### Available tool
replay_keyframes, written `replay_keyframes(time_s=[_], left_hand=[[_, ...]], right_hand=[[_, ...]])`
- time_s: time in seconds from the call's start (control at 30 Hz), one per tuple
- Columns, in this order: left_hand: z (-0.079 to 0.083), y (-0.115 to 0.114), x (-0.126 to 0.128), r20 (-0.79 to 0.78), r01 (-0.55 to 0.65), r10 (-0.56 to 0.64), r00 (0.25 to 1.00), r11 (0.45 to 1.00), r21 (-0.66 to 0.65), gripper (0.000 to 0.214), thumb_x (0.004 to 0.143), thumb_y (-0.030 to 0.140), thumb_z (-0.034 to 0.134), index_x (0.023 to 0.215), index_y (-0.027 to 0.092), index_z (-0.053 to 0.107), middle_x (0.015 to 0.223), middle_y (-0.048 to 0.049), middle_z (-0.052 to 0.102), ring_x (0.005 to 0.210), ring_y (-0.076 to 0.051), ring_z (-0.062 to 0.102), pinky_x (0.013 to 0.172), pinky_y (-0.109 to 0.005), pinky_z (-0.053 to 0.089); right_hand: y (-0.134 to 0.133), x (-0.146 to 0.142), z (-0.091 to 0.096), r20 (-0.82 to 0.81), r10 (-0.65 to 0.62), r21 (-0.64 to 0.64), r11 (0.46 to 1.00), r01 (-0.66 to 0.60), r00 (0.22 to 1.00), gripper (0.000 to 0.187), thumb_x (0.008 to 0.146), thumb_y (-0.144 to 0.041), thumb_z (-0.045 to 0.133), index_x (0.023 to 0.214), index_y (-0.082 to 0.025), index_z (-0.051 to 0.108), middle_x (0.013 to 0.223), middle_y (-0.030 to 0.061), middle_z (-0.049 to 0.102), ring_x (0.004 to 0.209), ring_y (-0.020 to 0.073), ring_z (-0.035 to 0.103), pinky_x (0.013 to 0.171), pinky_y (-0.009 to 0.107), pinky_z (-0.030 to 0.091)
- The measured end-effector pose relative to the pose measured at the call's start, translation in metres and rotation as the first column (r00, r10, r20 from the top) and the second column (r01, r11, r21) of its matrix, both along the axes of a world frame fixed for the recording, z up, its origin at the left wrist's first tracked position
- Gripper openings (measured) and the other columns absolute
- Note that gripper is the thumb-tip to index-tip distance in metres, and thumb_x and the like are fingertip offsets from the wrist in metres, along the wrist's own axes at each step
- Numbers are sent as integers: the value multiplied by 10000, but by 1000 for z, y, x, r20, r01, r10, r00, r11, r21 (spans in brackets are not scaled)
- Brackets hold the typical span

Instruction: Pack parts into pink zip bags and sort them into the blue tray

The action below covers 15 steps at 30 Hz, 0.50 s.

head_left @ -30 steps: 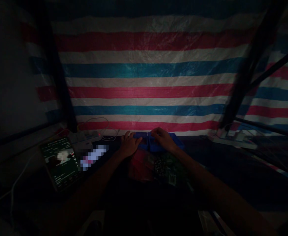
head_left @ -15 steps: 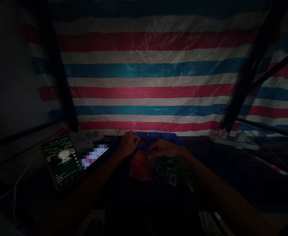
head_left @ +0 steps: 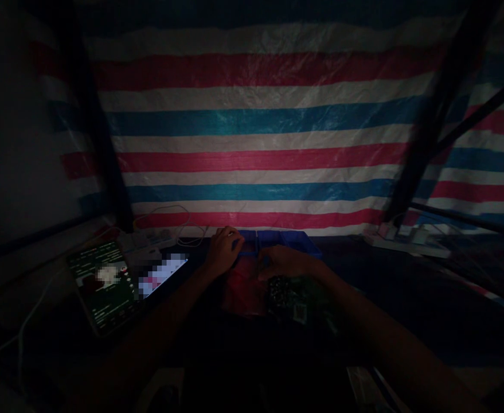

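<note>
The scene is very dark. My left hand [head_left: 225, 249] is curled at the left end of a blue divided tray [head_left: 307, 245], thumb close to the fingers; what it holds, if anything, is too dark to make out. Bent down in a pinch, my right hand [head_left: 288, 263] is in front of the tray, and its fingertips are hidden in shadow. Below the hands lies a red, thin, bag-like item [head_left: 245, 292]. Beside it is a cluster of small dark, shiny pieces [head_left: 278, 291], with a greenish clear bag bearing a pale label [head_left: 300, 313] to the right.
A lit phone [head_left: 105, 292] leans at the left, with a second bright screen [head_left: 163, 275] behind it. White power strips with cables lie at the left [head_left: 148, 244] and right [head_left: 410, 244]. Dark metal posts [head_left: 101, 137] and a striped plastic sheet [head_left: 252, 126] enclose the table.
The view has shifted slightly. Both hands keep nearly the same place and pose, and my right hand sits a little lower, showing more of the blue tray.
</note>
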<state>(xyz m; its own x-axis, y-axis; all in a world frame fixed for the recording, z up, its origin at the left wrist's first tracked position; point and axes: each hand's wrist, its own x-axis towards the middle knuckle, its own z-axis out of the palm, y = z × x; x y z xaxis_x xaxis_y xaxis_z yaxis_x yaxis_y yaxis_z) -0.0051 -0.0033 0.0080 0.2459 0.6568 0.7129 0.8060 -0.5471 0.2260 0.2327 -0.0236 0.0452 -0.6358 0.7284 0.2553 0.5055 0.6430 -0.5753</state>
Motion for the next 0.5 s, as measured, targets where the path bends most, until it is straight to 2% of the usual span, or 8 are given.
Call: replay_keyframes(time_s=[0.1,0.27,0.37,0.5], left_hand=[[1,-1,1,2,0,0,1000,1000,13,207,1038,306,568,1016,229,759,1153,-68,677,1134,-250,587,1040,-409,464],[2,-2,1,12,-3,3,1000,1000,12,206,1045,314,560,1046,230,748,1134,-69,674,1128,-246,593,1056,-408,460],[4,-3,2,35,-1,1,999,1000,6,199,1044,310,559,1076,232,739,1138,-73,674,1141,-249,595,1055,-404,467],[7,-7,2,78,27,-30,996,999,40,220,1043,267,543,1200,233,693,1201,-75,675,1184,-255,589,1075,-411,455]], right_hand=[[3,3,-1,67,37,-71,997,-32,997,297,667,-340,935,881,-207,778,625,-5,669,549,157,558,482,278,326],[6,6,-2,-4,32,-95,995,-33,999,262,675,-292,917,839,-214,728,696,-10,675,601,148,560,509,270,347],[6,7,-1,-93,52,-172,983,-68,994,263,679,-309,910,806,-228,693,651,-37,640,578,143,545,489,249,353],[5,2,2,-328,115,-254,945,-205,938,297,720,-379,877,910,-233,701,787,-8,718,739,199,677,606,286,504]])
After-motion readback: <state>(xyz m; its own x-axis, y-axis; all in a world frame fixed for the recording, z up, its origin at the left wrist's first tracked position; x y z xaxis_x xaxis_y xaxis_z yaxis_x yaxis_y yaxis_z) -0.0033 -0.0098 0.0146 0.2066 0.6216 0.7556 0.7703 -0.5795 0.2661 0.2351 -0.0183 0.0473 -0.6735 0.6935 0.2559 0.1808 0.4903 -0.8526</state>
